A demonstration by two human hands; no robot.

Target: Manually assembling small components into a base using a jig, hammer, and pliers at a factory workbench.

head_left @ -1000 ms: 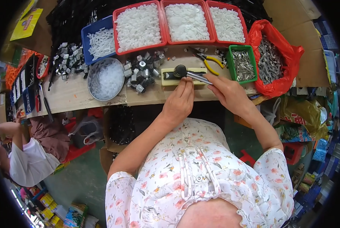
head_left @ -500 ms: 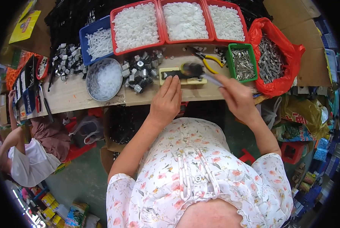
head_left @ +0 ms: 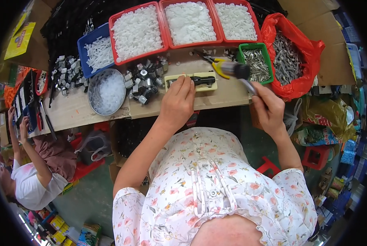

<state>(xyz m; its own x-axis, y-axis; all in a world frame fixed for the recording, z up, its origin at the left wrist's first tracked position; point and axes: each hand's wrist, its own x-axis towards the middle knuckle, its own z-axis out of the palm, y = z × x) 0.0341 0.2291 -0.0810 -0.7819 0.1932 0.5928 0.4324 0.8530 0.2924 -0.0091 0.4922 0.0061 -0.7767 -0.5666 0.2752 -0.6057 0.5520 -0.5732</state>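
My left hand (head_left: 177,102) rests its fingers together on a slim black part (head_left: 204,80), pinning it in a cream rectangular jig (head_left: 210,87) at the bench's front edge. The left end of that part is hidden under my fingertips. My right hand (head_left: 269,106) is wrapped round the handle of a hammer (head_left: 236,70). Its head is motion-blurred and raised right of the jig, apart from it. Behind the hammer head lie yellow-handled pliers (head_left: 219,69), partly covered.
Red trays (head_left: 164,46) of white plastic pieces line the back. A blue tray (head_left: 81,53), metal bowl (head_left: 94,107) and pile of metal-and-black parts (head_left: 144,84) stand left. A green tray (head_left: 255,46) and red bag (head_left: 313,51) are right. A co-worker (head_left: 40,180) sits at far left.
The hammer has swung up and right, away from the jig, with my right hand. My left hand stays on the black part. The co-worker's arms have moved, and the whole view has shifted slightly.
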